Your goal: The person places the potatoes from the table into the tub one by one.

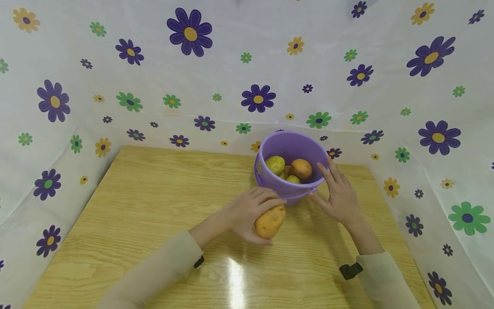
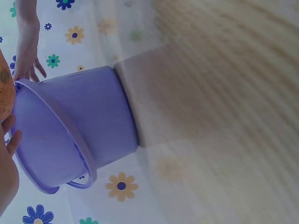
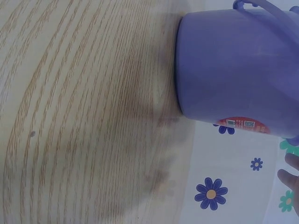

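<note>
My left hand holds a yellowish-brown potato between thumb and fingers, above the table and in front of a purple bucket. In the left wrist view, part of that potato shows at the left edge by the bucket's rim. Inside the bucket lie several pieces, among them a yellow-green fruit and a brown potato-like piece; those underneath are partly hidden. My right hand has its fingers extended at the right side of the bucket's rim; whether they touch it I cannot tell.
The bucket stands upright near the back of the wood-grain table, its handle hanging down. A white curtain with flower prints surrounds the table at the back and both sides. The bucket bears a red label low on its side.
</note>
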Demonstrator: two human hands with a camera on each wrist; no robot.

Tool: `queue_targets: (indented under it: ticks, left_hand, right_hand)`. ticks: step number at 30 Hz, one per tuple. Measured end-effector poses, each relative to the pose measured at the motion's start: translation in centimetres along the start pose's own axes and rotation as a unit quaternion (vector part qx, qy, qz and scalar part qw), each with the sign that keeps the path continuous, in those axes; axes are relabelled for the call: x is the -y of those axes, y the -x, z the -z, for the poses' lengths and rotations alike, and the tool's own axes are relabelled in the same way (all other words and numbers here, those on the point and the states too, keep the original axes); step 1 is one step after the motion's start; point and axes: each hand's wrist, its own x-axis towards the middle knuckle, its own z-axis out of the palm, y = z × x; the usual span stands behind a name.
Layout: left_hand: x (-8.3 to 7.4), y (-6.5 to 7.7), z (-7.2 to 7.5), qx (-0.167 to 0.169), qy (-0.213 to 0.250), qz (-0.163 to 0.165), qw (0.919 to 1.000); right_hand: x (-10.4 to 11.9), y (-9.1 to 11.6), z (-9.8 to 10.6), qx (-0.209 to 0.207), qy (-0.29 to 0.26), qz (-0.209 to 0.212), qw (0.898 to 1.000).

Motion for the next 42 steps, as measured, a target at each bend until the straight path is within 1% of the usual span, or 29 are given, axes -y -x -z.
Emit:
queue_targets:
  ticks: [6, 9, 13, 20, 25, 34, 42]
  left_hand:
    - [0.2, -1.6, 0.6, -0.028, -0.012, -0.022, 0.9993]
    - [0.4, -2.5, 1.2, -0.033, -0.026, -0.027, 0.9987]
    - [0.9, -3.6, 2.0, -0.028, -0.04, -0.028, 0.9984]
    - [1.8, -5.2, 3.0, -0.02, -0.041, -0.026, 0.9986]
    - [2.3, -6.1, 3.5, -0.011, -0.044, -0.021, 0.9988]
    - [2.9, -7.5, 3.6, 0.01, -0.031, -0.002, 0.9995]
    - [4.0, -8.6, 3.5, 0.032, -0.033, 0.033, 0.9984]
  right_hand:
    - [-0.1, 0.0, -0.1, -0.007, -0.003, 0.005, 1.0]
    - [-0.1, 0.0, -0.2, -0.009, -0.003, 0.006, 1.0]
    - [-0.1, 0.0, -0.2, -0.01, -0.002, 0.01, 1.0]
    - [0.0, -0.1, -0.1, -0.008, -0.003, 0.009, 1.0]
    - [0.1, 0.0, 0.0, 0.0, 0.004, 0.001, 1.0]
    - [0.2, 0.0, 0.1, 0.002, 0.001, 0.002, 1.0]
    - [0.3, 0.1, 0.2, 0.01, 0.004, -0.006, 1.0]
